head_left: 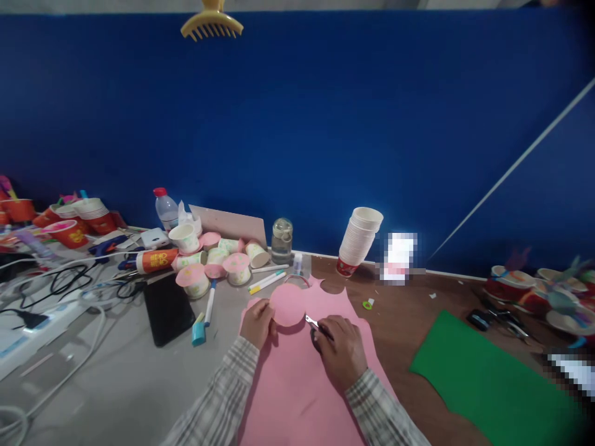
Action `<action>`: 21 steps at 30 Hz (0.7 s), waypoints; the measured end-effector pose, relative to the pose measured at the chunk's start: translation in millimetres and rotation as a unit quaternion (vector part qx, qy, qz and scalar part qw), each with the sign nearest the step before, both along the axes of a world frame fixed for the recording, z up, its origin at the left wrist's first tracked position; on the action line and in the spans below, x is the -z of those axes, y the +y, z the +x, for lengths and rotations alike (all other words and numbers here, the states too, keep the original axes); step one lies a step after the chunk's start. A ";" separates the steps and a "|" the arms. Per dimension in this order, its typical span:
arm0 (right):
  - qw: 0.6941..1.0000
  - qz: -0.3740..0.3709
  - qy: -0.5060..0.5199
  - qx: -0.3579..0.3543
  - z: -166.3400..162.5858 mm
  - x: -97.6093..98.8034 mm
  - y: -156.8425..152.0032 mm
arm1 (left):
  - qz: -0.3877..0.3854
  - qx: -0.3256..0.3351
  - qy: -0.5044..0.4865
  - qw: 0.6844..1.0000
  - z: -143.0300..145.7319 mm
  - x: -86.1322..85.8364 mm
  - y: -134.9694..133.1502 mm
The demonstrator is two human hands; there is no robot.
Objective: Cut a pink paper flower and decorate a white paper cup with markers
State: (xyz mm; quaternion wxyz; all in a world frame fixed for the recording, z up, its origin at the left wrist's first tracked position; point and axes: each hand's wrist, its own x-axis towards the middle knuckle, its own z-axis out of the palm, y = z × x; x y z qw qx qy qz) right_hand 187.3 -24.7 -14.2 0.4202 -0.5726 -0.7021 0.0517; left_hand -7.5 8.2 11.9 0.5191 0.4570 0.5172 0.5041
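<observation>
Head view: two hands cutting a pink disc out of a pink sheet on a cluttered desk.

Near the middle of the desk point(116, 371) lies the pink sheet point(297, 384), with the pink disc point(288, 305) at its far end. The left hand point(257, 322) has its grip closed on the disc's left edge. The right hand point(341, 347) has its grip closed around the scissors point(313, 323), whose blades touch the disc's right edge. A green sheet point(488, 378) lies to the right, apart from the pink one. A leaning stack of paper cups point(360, 238) stands far right of the disc against the blue wall. Markers point(267, 280) and a glass jar point(281, 240) lie just beyond the disc, and a black tablet point(167, 313) lies to the left.
</observation>
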 end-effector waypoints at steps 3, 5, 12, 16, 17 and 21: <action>0.991 -0.035 0.128 -0.013 -4.4 -4.8 -3.7 | 0.013 0.018 0.020 1.000 6.7 0.8 -7.7; 0.971 -0.083 0.218 -0.046 -7.2 -6.2 -5.9 | 0.026 0.048 0.048 0.997 13.0 0.4 -15.5; 0.928 -0.120 0.353 -0.007 -12.1 -2.7 -5.6 | 0.085 -0.049 0.426 0.899 -26.1 -24.6 -11.1; 0.935 -0.099 0.341 0.016 -13.8 1.6 -2.9 | -0.101 -0.100 0.618 0.773 -84.6 -35.0 13.3; 0.939 -0.095 0.331 0.017 -14.1 3.0 -2.4 | -0.127 -0.101 0.629 0.760 -94.5 -33.8 18.0; 0.951 -0.087 0.296 0.014 -13.8 9.5 -0.8 | -0.177 -0.090 0.644 0.739 -108.1 -22.3 27.2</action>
